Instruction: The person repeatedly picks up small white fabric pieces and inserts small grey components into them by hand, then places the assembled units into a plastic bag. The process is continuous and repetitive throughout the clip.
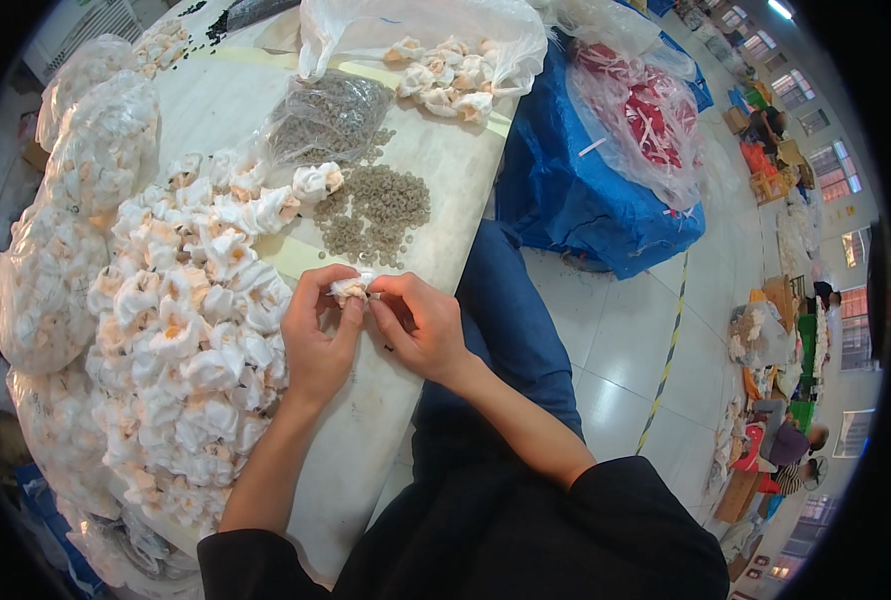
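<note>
Between my two hands is a small white-and-cream fabric flower (350, 289), held above the near part of the table. My left hand (322, 325) grips it from the left, thumb and fingers closed round it. From the right, my right hand (420, 322) pinches at its edge with thumb and forefinger; whatever lies between those fingertips is too small to make out. Just beyond my hands lies a loose pile of small grey ring-like pieces (375, 210). A large heap of white fabric flowers (190, 340) spreads to the left of my left hand.
A clear bag of grey pieces (327, 115) lies behind the pile. An open plastic bag (415, 30) with finished-looking flowers stands at the back. Stuffed clear bags (45, 280) line the left side. Right of the table is a blue sack (555, 170) topped with red-and-white scraps (645, 115).
</note>
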`<state>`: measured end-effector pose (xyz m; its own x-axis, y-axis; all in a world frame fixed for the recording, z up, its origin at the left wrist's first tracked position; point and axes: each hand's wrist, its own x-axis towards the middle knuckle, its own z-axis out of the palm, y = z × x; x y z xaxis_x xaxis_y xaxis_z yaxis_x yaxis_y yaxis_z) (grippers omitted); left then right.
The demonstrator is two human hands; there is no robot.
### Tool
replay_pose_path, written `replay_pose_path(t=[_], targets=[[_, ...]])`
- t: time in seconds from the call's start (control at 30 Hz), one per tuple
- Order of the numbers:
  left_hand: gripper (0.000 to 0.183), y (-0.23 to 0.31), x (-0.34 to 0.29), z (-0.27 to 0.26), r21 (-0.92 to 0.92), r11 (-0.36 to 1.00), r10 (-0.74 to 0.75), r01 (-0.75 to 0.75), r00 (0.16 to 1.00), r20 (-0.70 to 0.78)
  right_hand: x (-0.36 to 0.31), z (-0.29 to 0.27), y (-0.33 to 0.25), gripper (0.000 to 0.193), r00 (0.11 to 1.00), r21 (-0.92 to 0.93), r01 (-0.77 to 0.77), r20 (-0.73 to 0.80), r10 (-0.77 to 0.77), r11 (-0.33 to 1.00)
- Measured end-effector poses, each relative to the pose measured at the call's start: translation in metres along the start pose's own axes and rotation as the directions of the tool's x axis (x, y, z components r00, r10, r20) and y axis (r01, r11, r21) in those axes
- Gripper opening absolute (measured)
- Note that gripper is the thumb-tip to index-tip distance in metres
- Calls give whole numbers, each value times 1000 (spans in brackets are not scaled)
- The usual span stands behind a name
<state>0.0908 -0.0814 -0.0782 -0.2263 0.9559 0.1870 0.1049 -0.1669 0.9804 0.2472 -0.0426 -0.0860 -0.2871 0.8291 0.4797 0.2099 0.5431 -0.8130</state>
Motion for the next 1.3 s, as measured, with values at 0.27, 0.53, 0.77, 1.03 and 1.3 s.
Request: replay_pose_path(t=[0.27, 0.53, 0.77, 1.03, 1.3], targets=[[28, 0, -1, -5, 30, 999, -28, 26, 997, 65, 1, 2, -5, 15, 1000, -45, -5, -3, 5, 999], [34, 6, 0, -2, 150, 987, 54, -52, 998, -13, 0, 1, -4, 10, 996, -18, -81, 27, 82, 997], [26, 7, -3, -1, 138, 988, 47, -65, 990, 132, -5, -5, 2, 11, 995, 52, -83, 53, 80, 995], [14, 15, -1, 0, 276, 954, 70, -118, 981, 179, -9, -6, 3, 13, 989, 44, -115, 102, 110, 992], [9, 20, -5, 5, 271, 956, 73, -109, 987, 140, -8, -5, 2, 13, 993, 25, -108, 43, 107, 994]])
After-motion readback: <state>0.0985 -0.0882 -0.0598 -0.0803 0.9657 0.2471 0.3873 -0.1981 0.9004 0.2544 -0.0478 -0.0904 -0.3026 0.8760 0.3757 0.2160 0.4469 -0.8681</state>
